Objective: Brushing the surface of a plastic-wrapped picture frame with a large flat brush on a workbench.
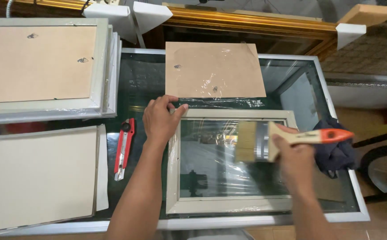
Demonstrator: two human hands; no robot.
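**Brush over a glazed frame**

A pale grey picture frame (229, 204) lies flat on a glass-topped table (291, 66), its glass pane showing crinkled clear film and reflections. The left hand (160, 120) rests on the frame's upper left corner, fingers loosely spread, thumb and fingertips touching the moulding. The right hand (293, 158) is closed round the wooden handle of a wide flat paintbrush (286, 140) with an orange end; its pale bristles hang over the pane, just left of those fingers. A red utility knife (124, 149) lies left of the left hand. A brown backing board (213, 69) sits beyond the fingertips, and a dark cloth (335, 155) is just right of the right hand.
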